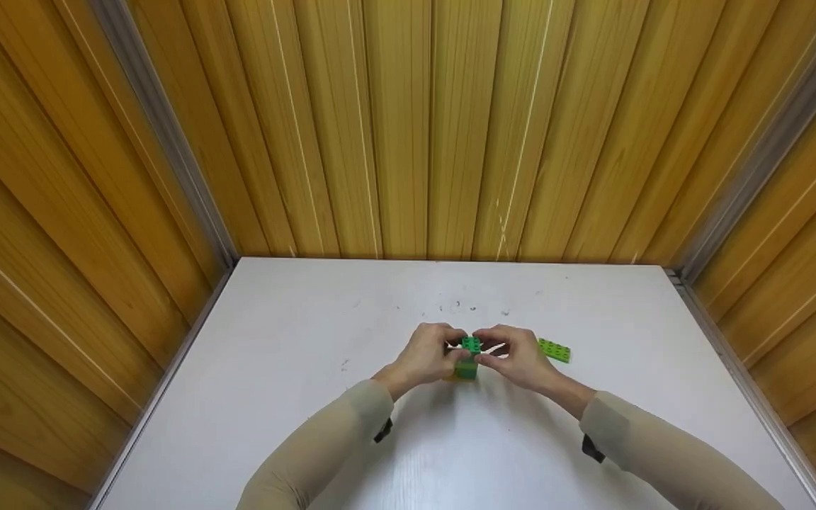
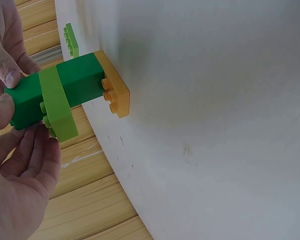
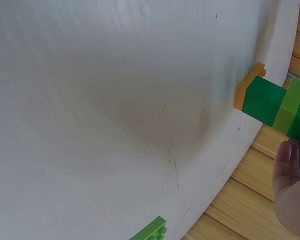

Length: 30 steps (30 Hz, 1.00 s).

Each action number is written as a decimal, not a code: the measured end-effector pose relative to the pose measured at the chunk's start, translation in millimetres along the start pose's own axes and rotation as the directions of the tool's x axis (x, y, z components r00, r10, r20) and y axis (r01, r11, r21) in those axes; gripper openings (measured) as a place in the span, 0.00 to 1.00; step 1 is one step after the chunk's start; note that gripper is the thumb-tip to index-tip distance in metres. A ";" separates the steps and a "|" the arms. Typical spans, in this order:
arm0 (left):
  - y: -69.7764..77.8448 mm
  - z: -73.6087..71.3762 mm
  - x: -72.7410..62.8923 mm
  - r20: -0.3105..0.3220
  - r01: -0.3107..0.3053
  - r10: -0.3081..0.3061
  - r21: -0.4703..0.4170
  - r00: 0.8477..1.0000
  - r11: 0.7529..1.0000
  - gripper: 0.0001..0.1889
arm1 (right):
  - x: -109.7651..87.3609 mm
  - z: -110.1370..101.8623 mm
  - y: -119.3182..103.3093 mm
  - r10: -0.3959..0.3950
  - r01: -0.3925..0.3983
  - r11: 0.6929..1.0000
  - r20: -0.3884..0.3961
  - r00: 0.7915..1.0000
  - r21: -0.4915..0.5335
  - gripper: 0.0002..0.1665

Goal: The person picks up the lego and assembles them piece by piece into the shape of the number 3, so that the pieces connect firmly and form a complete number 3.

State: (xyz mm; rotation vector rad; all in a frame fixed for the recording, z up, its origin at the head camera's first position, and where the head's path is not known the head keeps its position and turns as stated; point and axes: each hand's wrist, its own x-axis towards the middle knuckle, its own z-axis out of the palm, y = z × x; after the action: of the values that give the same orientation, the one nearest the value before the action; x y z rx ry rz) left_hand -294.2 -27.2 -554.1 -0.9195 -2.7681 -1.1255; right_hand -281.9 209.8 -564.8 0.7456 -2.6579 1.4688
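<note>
Brick tower (image 1: 466,370) upright on white tabletop (image 1: 252,425), grasped from both sides

Far left, wood-grain panels (image 1: 394,127) rise past the table edge and run on round the back and right. A beige left sleeve (image 1: 316,439) leads to the left hand (image 1: 426,350), whose thumb and fingers pinch the tower's top block. Near the middle stands the tower itself: an orange base (image 2: 117,90), a lower dark-green block (image 2: 81,77), a light-green layer (image 2: 57,107) and an upper dark-green block (image 2: 27,97) with studs on top. Both base and light-green layer jut out toward the left, baring studs. Next comes the right hand (image 1: 521,358), also pinching the top block between thumb and fingers. Just beside it, farther back, a loose light-green plate (image 1: 554,350) lies studs up. Last, the right sleeve (image 1: 663,439), also beige, reaches in from the lower right.
</note>
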 end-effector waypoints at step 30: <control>2.7 -2.4 0.5 0.029 0.101 -0.100 -0.032 0.995 0.994 0.12 | -7.9 -19.6 6.8 0.008 -0.009 1.000 -0.055 0.998 -0.011 0.20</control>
State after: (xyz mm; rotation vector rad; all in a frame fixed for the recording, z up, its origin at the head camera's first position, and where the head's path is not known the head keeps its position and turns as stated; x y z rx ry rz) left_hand -293.7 -27.0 -550.5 -0.8132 -2.8554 -1.1848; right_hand -281.9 231.7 -561.2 0.6831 -2.6300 1.4525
